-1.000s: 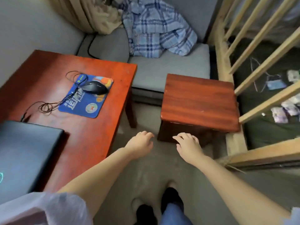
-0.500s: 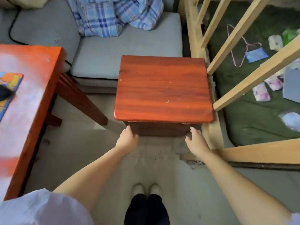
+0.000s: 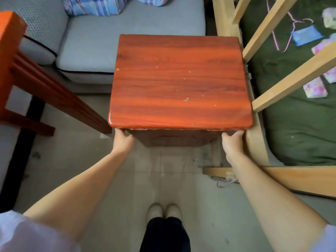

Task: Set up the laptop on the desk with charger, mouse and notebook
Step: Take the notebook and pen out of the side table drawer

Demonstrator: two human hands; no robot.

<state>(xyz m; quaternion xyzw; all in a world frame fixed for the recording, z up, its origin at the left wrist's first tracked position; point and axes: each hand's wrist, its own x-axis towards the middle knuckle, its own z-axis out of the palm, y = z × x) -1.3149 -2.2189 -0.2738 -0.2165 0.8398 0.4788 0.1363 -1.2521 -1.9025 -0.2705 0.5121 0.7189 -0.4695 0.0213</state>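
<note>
A small red-brown wooden stool (image 3: 180,82) stands on the tiled floor straight in front of me. My left hand (image 3: 123,140) grips under the near left corner of its top, fingers hooked beneath the edge. My right hand (image 3: 231,140) grips under the near right corner the same way. Only one corner of the red desk (image 3: 11,39) shows at the far left. The laptop, mouse, charger and notebook are out of view.
A grey sofa (image 3: 112,44) with a blue plaid cloth (image 3: 101,6) sits behind the stool. A pale wooden bed frame (image 3: 258,135) with a green mattress (image 3: 298,115) flanks the right. The desk's leg (image 3: 60,99) slants at left. My feet (image 3: 164,210) stand on the floor below.
The view has swung right and down, so the desk top with laptop and mouse left the frame. Both hands reached forward and closed under the stool's near edge.
</note>
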